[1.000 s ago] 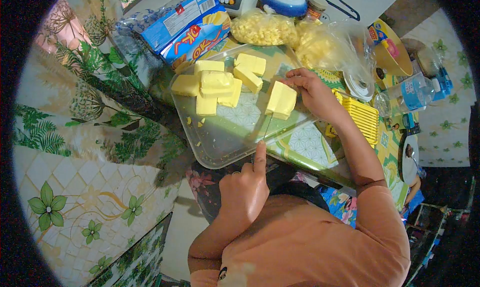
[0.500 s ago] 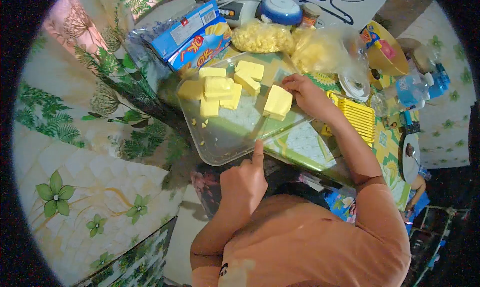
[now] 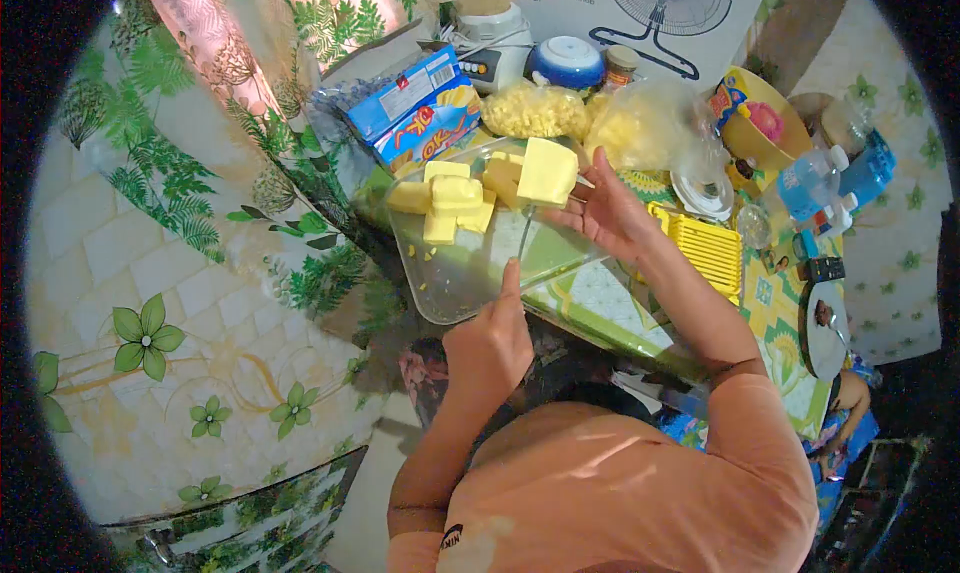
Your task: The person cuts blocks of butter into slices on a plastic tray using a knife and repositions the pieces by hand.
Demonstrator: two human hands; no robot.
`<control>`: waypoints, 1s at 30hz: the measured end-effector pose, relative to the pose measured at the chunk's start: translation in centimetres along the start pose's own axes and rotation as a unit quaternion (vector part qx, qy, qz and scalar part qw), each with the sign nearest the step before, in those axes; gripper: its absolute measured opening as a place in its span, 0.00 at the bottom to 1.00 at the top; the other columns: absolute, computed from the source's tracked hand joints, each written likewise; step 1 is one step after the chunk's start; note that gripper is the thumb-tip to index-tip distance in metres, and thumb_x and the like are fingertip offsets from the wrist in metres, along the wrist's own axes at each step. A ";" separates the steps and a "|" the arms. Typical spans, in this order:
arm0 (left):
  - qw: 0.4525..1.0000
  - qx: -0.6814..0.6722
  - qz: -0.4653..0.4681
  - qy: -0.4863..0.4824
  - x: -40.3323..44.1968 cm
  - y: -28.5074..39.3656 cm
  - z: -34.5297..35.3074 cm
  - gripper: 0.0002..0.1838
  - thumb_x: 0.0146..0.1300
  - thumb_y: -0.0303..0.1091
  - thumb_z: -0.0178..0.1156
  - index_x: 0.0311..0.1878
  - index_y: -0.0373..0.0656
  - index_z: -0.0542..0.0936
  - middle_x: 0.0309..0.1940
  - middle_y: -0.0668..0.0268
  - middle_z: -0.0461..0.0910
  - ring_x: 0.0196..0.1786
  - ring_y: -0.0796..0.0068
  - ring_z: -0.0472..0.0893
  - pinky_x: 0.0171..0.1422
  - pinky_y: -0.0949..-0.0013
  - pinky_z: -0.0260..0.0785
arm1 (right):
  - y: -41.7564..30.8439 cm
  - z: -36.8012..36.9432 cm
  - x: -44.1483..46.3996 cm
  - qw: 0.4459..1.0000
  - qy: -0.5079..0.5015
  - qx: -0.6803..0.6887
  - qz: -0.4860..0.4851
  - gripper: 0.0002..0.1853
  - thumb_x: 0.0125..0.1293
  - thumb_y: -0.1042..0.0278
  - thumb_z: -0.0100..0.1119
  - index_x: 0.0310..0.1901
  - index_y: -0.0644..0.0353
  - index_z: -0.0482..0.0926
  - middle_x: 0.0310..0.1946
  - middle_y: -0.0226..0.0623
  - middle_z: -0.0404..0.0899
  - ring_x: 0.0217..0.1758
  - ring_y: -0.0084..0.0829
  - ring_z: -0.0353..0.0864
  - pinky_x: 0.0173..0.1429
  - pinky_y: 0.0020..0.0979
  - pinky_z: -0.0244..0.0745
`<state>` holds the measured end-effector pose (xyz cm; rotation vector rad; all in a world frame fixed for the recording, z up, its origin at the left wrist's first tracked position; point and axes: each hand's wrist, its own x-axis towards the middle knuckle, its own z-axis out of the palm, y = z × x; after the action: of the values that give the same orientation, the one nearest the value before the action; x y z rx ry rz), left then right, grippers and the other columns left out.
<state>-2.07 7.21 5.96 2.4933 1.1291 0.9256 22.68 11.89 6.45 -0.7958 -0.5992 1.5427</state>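
Observation:
My left hand (image 3: pixel 488 341) is closed with its index finger stretched forward along a thin knife (image 3: pixel 526 235), whose handle is mostly hidden in the fist. At the knife's far end, a pale yellow block (image 3: pixel 548 172), like butter or cheese, is raised and tilted over the tray. My right hand (image 3: pixel 612 211) is open beside the block's right side, fingers apart and palm partly turned up; whether a fingertip touches the block I cannot tell. Several more yellow blocks (image 3: pixel 455 195) are piled in the clear plastic tray (image 3: pixel 440 298), with small crumbs near them.
Behind the tray lie a blue box (image 3: pixel 425 113), a bag of yellow pieces (image 3: pixel 537 111) and another plastic bag (image 3: pixel 650 123). A yellow slotted rack (image 3: pixel 705 251) sits right of my right hand. Bottles (image 3: pixel 812 183) and a yellow bowl (image 3: pixel 790 113) stand farther right. Another person's arm (image 3: pixel 848 413) shows at lower right.
The yellow block by my right hand has risen and tilted from the tray's right side. My right hand has turned and opened beside it. The camera view has shifted.

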 end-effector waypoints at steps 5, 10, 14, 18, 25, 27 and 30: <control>0.999 0.049 0.001 -0.014 -0.5 -0.2 1.8 0.32 0.57 0.29 0.57 0.68 0.43 0.71 0.22 0.59 0.81 0.19 0.56 0.80 0.25 0.54 0.74 | 0.0 1.5 -1.0 0.997 -0.039 0.064 -0.009 0.34 0.73 0.41 0.48 0.66 0.63 0.63 0.62 0.48 0.71 0.61 0.40 0.78 0.64 0.43 0.78; 0.996 0.083 -0.002 -0.043 -0.8 -0.2 2.4 0.35 0.55 0.29 0.57 0.70 0.45 0.69 0.26 0.59 0.82 0.18 0.55 0.80 0.25 0.53 0.74 | 0.4 0.9 -1.2 0.999 0.002 0.052 0.002 0.28 0.73 0.49 0.53 0.65 0.63 0.65 0.61 0.45 0.74 0.60 0.39 0.79 0.59 0.40 0.82; 0.991 0.114 -0.002 -0.064 -0.8 0.0 2.4 0.37 0.53 0.29 0.57 0.71 0.45 0.68 0.27 0.59 0.82 0.18 0.56 0.80 0.25 0.53 0.75 | 0.6 0.5 -1.2 0.999 0.010 0.040 -0.007 0.26 0.72 0.52 0.55 0.63 0.62 0.68 0.59 0.44 0.75 0.58 0.37 0.81 0.58 0.38 0.83; 0.991 0.125 0.020 -0.052 -1.0 0.0 3.0 0.38 0.52 0.29 0.58 0.71 0.45 0.68 0.27 0.60 0.82 0.18 0.57 0.80 0.25 0.55 0.75 | 0.6 0.6 -1.2 0.999 0.021 0.033 0.004 0.25 0.72 0.54 0.56 0.62 0.62 0.70 0.57 0.42 0.77 0.56 0.35 0.82 0.56 0.35 0.84; 0.988 0.130 -0.011 -0.081 -0.5 1.2 2.5 0.34 0.55 0.28 0.59 0.69 0.46 0.70 0.27 0.56 0.82 0.21 0.54 0.81 0.28 0.54 0.76 | 0.2 0.5 -1.0 0.999 0.046 -0.010 0.013 0.21 0.70 0.60 0.61 0.56 0.67 0.74 0.50 0.39 0.80 0.48 0.30 0.84 0.53 0.33 0.86; 0.989 0.109 -0.036 -0.091 -0.2 1.3 2.3 0.31 0.57 0.28 0.59 0.67 0.45 0.72 0.26 0.52 0.82 0.23 0.52 0.82 0.30 0.52 0.76 | 0.0 0.2 -0.7 0.997 0.066 -0.041 0.021 0.19 0.68 0.63 0.63 0.53 0.68 0.75 0.46 0.37 0.81 0.43 0.27 0.85 0.53 0.34 0.86; 0.995 0.031 -0.056 -0.077 0.0 0.6 2.4 0.28 0.60 0.29 0.59 0.66 0.44 0.74 0.23 0.50 0.80 0.25 0.49 0.82 0.31 0.52 0.74 | -0.3 0.0 -0.6 0.991 0.097 -0.083 0.035 0.15 0.65 0.65 0.66 0.47 0.68 0.78 0.37 0.32 0.80 0.34 0.21 0.82 0.52 0.35 0.87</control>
<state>-0.18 6.89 4.45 2.4716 1.2486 0.6647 22.86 11.35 6.78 -1.0905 -0.5655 1.4703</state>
